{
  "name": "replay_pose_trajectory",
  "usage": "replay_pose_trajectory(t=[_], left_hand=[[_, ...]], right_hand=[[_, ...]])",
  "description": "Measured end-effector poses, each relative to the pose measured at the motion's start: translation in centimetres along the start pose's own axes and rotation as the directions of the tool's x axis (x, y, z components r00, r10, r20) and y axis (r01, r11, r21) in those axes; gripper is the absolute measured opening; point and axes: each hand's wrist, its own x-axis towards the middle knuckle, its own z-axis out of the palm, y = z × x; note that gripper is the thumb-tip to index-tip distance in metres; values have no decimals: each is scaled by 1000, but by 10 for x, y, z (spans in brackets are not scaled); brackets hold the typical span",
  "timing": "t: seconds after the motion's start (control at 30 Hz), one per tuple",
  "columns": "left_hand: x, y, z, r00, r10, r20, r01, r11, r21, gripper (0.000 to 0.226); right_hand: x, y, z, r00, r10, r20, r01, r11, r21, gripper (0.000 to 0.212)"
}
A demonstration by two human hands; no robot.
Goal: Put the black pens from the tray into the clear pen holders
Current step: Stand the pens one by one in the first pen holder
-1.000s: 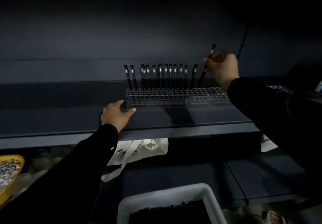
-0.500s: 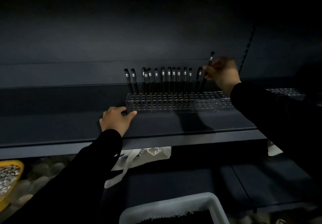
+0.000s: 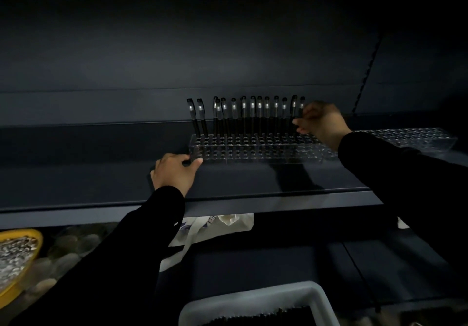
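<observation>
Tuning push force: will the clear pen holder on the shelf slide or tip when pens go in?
The clear pen holder looks like thin plastic, so probably light and apt to slide on the smooth shelf; the left hand braces its left end. It is long and low, so tipping seems unlikely, though the upright pens along the back row may shift weight rearward.

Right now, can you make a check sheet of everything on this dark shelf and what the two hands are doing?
Surface: dark shelf carries the holders.
Job's things: clear pen holder with a back row of upright black pens; second clear holder to its right, no pens seen; grey tray below, with dark pens.
Clutter: white bag; yellow bowl.
Hands: left hand touches the holder's left end; right hand pinches the rightmost pen.
Cables: nothing seen.
Surroundings: dark back panel.
</observation>
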Motion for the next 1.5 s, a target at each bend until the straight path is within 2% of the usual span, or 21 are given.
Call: replay_pose_trajectory(t=[0.17, 0.3, 0.37, 0.47, 0.57, 0.63, 0.67, 0.7, 0.73, 0.77, 0.83, 0.87, 0.93, 1.03, 1.07, 1.13, 1.17, 1.23, 1.37, 1.5], left_hand=[[-1, 0, 1, 1000, 13, 1, -13, 1000, 2, 43], [-11, -10, -2, 998, 66, -18, -69, 981, -180, 38], [-27, -14, -5, 989, 132, -65, -142, 971, -193, 37], [-75, -29, -11, 946, 313, -82, -322, 933, -159, 40], [-142, -76, 0, 921, 387, -39, -388, 907, -164, 48], [-185, -113, 15, 957, 270, 104, -259, 959, -114, 54], [-204, -129, 24, 961, 143, 237, -134, 990, -53, 62], [-220, -145, 36, 923, -18, 384, 9, 1000, 25, 72], [-233, -159, 48, 852, -165, 497, 139, 986, 88, 81], [-244, -172, 58, 780, -270, 565, 242, 962, 125, 86], [-260, -192, 74, 700, -332, 633, 338, 934, 117, 91], [-267, -197, 78, 687, -336, 644, 362, 927, 99, 91], [-279, -199, 82, 700, -368, 613, 426, 903, 56, 83], [-287, -190, 79, 734, -394, 553, 458, 889, 26, 70], [-287, -187, 77, 739, -393, 547, 450, 893, 35, 68], [-286, -186, 77, 744, -399, 536, 442, 895, 52, 66], [-286, -185, 76, 746, -402, 531, 443, 895, 56, 65], [-287, -185, 77, 755, -393, 524, 433, 900, 50, 63], [-287, -184, 78, 758, -399, 516, 440, 897, 46, 60], [-287, -186, 79, 761, -384, 523, 440, 898, 18, 58]], right_hand=[[-19, -7, -3, 997, 16, -73, -17, 1000, -15, 29], [-64, -10, -1, 993, -25, -119, 17, 998, -68, 31], [-96, -6, 3, 995, -69, -69, 62, 994, -92, 26], [-149, 15, 15, 988, -142, 66, 149, 980, -131, 25], [-198, 59, 28, 945, -170, 280, 235, 947, -218, 28], [-227, 93, 36, 878, -50, 475, 216, 929, -302, 30], [-239, 110, 40, 822, 34, 569, 214, 907, -362, 30], [-252, 123, 45, 755, 140, 641, 204, 878, -432, 31], [-262, 136, 49, 680, 239, 693, 192, 854, -483, 31], [-272, 148, 55, 629, 350, 694, 114, 842, -527, 29], [-285, 170, 65, 498, 521, 693, -93, 827, -555, 16], [-290, 179, 70, 448, 588, 674, -143, 791, -595, 18], [-298, 198, 76, 397, 663, 635, -235, 742, -628, 23], [-309, 206, 78, 428, 676, 600, -333, 735, -591, 10], [-309, 206, 79, 430, 681, 592, -368, 731, -575, 11], [-308, 203, 81, 439, 662, 607, -343, 748, -568, 17], [-308, 201, 82, 438, 649, 622, -291, 757, -585, 19], [-306, 201, 82, 374, 660, 652, -244, 748, -617, 22], [-305, 198, 77, 396, 641, 657, -23, 722, -691, 18], [-304, 198, 72, 388, 576, 719, 161, 726, -669, 14]])
